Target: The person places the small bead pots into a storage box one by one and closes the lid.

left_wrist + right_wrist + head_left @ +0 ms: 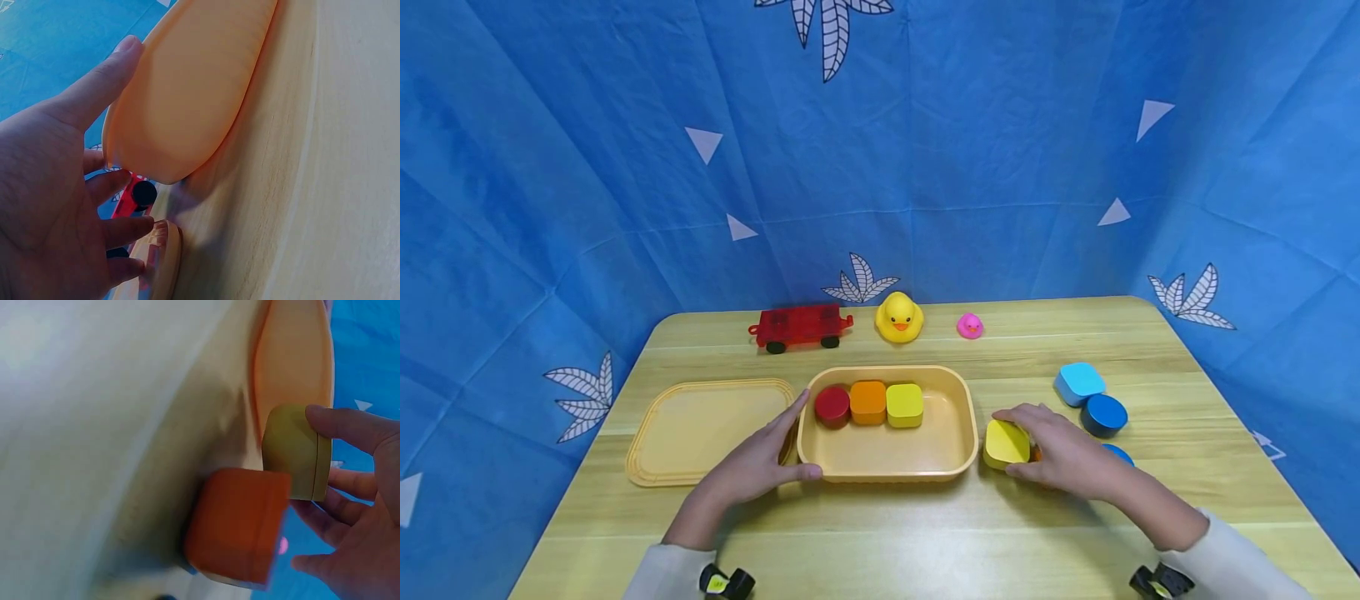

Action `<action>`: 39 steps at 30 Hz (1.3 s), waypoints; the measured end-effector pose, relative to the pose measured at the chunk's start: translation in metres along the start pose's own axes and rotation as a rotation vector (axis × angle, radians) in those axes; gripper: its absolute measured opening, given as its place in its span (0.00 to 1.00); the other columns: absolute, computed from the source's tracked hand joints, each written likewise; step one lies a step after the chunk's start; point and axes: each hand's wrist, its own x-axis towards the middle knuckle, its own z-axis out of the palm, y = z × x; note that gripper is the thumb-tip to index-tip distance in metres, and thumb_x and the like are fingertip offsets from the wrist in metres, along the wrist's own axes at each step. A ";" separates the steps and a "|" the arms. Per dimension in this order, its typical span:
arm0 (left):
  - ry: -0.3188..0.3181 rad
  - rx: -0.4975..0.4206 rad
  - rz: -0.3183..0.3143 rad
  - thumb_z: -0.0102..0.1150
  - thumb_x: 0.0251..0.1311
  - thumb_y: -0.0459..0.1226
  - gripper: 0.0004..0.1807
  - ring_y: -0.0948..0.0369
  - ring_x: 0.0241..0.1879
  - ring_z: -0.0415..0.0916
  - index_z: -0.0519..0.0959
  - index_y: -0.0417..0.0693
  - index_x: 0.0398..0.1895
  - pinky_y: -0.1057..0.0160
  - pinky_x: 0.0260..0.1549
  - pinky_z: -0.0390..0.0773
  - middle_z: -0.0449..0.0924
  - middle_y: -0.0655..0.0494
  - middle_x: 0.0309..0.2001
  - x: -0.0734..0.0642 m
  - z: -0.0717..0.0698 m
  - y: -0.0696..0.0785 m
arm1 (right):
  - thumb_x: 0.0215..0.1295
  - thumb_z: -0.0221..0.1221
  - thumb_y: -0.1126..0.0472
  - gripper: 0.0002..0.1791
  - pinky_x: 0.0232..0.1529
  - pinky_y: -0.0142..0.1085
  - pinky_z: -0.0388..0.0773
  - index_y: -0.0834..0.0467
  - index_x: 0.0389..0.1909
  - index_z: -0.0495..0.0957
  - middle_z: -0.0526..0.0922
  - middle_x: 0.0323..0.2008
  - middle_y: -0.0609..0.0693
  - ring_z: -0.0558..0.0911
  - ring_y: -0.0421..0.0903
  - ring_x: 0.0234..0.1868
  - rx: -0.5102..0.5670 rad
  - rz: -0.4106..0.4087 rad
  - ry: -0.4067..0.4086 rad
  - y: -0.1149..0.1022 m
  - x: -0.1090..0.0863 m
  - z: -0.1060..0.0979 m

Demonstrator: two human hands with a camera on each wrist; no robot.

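Observation:
A cream-orange plastic box [887, 475] stands on the table with a red round block [832, 407], an orange block [868, 402] and a yellow square block [905, 406] in a row inside. My left hand [758, 464] holds the box's left end, thumb and index finger spread across it; the other fingers are off the box in the left wrist view. Just right of the box, my right hand [1060, 450] pinches another yellow block [294, 450] between thumb and fingers. A second orange block [237, 525] is close by, mostly hidden under that hand in the head view.
A flat cream lid [707, 433] lies left of the box. Along the back stand a red toy wagon [800, 327], a yellow duck [898, 318] and a small pink duck [970, 326]. Light blue [1079, 383] and dark blue blocks [1103, 415] sit at the right.

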 end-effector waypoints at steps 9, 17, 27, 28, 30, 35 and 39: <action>0.003 -0.003 0.003 0.72 0.55 0.62 0.63 0.45 0.80 0.51 0.37 0.71 0.85 0.40 0.75 0.56 0.45 0.52 0.84 0.001 0.000 -0.001 | 0.59 0.75 0.58 0.38 0.59 0.58 0.79 0.62 0.69 0.73 0.79 0.62 0.60 0.79 0.60 0.61 -0.008 -0.015 0.059 -0.006 0.004 -0.020; 0.002 0.004 0.009 0.72 0.55 0.62 0.64 0.45 0.80 0.51 0.37 0.71 0.85 0.40 0.75 0.57 0.45 0.52 0.84 0.000 0.000 -0.001 | 0.61 0.74 0.58 0.38 0.62 0.63 0.75 0.62 0.71 0.71 0.77 0.65 0.61 0.77 0.65 0.64 0.007 -0.023 0.078 -0.010 0.012 -0.035; 0.003 -0.002 0.022 0.71 0.55 0.62 0.64 0.45 0.80 0.51 0.37 0.71 0.85 0.39 0.75 0.57 0.45 0.53 0.84 0.000 0.000 -0.001 | 0.63 0.72 0.59 0.39 0.65 0.62 0.73 0.60 0.73 0.69 0.75 0.68 0.60 0.74 0.63 0.67 0.038 -0.060 0.080 -0.015 0.033 -0.040; 0.002 -0.002 0.022 0.71 0.55 0.62 0.64 0.45 0.80 0.51 0.37 0.71 0.85 0.39 0.75 0.57 0.45 0.53 0.84 -0.001 0.000 0.000 | 0.63 0.73 0.59 0.39 0.65 0.61 0.74 0.60 0.73 0.69 0.76 0.68 0.59 0.74 0.62 0.67 0.039 -0.064 0.083 -0.016 0.034 -0.039; 0.002 -0.002 0.022 0.71 0.56 0.62 0.63 0.44 0.80 0.51 0.37 0.71 0.85 0.39 0.75 0.57 0.45 0.52 0.84 -0.001 0.000 0.000 | 0.62 0.73 0.59 0.39 0.65 0.61 0.73 0.59 0.73 0.70 0.76 0.68 0.58 0.74 0.61 0.67 0.039 -0.070 0.088 -0.017 0.039 -0.037; 0.001 -0.001 0.007 0.71 0.55 0.62 0.64 0.44 0.80 0.51 0.37 0.71 0.85 0.39 0.75 0.57 0.45 0.52 0.84 -0.001 -0.001 0.001 | 0.62 0.73 0.60 0.39 0.66 0.61 0.72 0.56 0.73 0.71 0.76 0.68 0.56 0.73 0.60 0.68 0.056 -0.078 0.095 -0.022 0.050 -0.034; -0.003 -0.006 -0.001 0.72 0.55 0.62 0.64 0.44 0.80 0.51 0.37 0.71 0.85 0.39 0.75 0.57 0.45 0.52 0.84 -0.001 -0.001 0.002 | 0.63 0.72 0.61 0.38 0.67 0.62 0.71 0.56 0.74 0.70 0.76 0.69 0.56 0.72 0.60 0.69 0.074 -0.090 0.087 -0.026 0.060 -0.030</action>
